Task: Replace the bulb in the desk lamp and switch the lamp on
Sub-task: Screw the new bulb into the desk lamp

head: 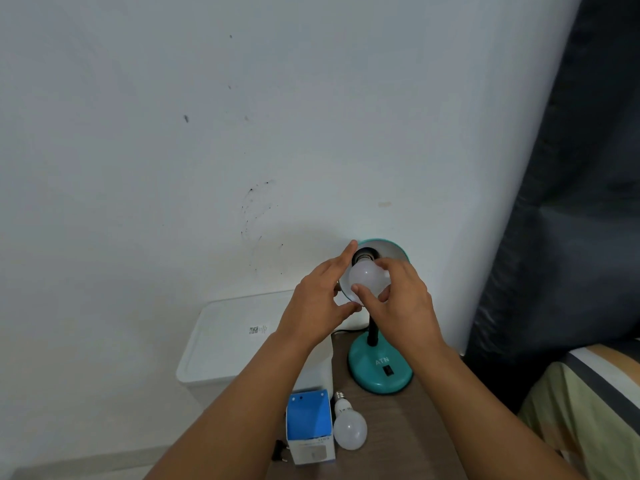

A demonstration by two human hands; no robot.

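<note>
A teal desk lamp stands on a wooden table, its shade tipped toward me. A white bulb sits at the dark socket inside the shade, its metal base at the socket mouth. My right hand has its fingertips around the bulb's globe. My left hand holds the shade's left rim, index finger along the edge and thumb below. A second white bulb lies loose on the table beside a blue and white bulb box. The lamp's black rocker switch is on its base.
A white lidded plastic bin stands left of the lamp against the white wall. A black plug lies by the box. The lamp's black cord runs behind the base. A dark curtain and striped bedding are on the right.
</note>
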